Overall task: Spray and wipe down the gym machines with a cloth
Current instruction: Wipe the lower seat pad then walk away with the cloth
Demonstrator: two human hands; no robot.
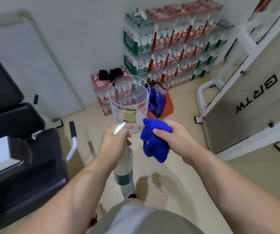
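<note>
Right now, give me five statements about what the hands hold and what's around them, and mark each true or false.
1. The left hand grips a spray bottle. True.
2. The right hand holds a red cloth. False: the cloth is blue.
3. The white wire basket stands on the floor ahead of the hands. True.
4. The wire basket is completely empty. False: something yellow lies in its bottom.
5. Stacked packs of bottled water stand against the far wall. True.
</note>
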